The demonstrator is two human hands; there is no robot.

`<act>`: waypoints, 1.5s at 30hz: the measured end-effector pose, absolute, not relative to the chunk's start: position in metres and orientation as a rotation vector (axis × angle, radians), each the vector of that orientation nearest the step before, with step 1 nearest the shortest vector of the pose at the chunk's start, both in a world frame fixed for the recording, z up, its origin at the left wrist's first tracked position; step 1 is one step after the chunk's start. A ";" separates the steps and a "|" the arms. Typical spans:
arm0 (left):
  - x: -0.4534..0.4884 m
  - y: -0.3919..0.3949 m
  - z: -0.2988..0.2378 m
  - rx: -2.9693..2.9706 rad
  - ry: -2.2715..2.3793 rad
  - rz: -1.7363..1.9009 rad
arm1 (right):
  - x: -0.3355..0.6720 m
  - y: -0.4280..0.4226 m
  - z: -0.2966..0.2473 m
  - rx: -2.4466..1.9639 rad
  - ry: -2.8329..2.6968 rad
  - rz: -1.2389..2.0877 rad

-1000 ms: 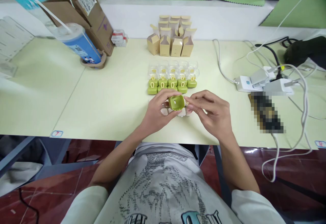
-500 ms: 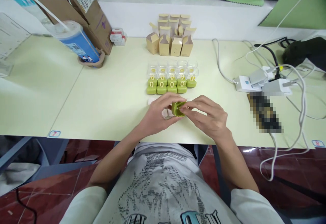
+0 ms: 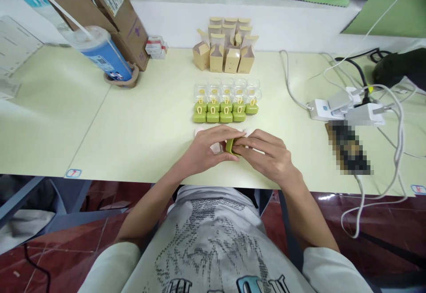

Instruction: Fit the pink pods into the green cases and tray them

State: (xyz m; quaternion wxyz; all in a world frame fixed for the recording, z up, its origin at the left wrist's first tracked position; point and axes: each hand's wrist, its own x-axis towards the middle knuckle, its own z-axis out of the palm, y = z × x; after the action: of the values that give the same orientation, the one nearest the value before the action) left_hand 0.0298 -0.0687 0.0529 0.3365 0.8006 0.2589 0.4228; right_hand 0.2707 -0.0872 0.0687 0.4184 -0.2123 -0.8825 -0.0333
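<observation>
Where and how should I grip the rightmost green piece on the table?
Pinch the rightmost green piece by its yellow loop, probably from above right: the loop sticks up; that side is open, while a neighbouring piece stands close on the left.

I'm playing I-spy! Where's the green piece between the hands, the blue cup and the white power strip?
Green piece (image 3: 229,147), head view: on its visible wall.
Blue cup (image 3: 105,58), head view: on its side.
White power strip (image 3: 322,109), head view: on its top.
</observation>
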 end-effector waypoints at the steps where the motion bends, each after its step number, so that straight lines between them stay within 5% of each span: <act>1: 0.030 -0.068 0.052 2.083 0.655 1.112 | 0.270 -0.086 0.067 -0.527 -2.190 -0.048; 14: 0.036 -0.072 0.050 1.835 0.783 1.084 | 0.271 -0.093 0.079 -0.583 -2.299 -0.305; 32: 0.035 -0.071 0.056 1.598 0.757 1.061 | 0.272 -0.103 0.083 -0.719 -2.237 0.064; 45: 0.041 -0.073 0.050 1.598 0.720 1.119 | 0.270 -0.098 0.077 -0.632 -2.228 -0.002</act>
State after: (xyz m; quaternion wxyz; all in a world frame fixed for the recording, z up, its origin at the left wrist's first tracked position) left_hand 0.0411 -0.0726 0.0495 0.5064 0.6625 0.2987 0.4642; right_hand 0.2704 -0.0980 0.0771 0.4013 -0.2498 -0.8812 -0.0009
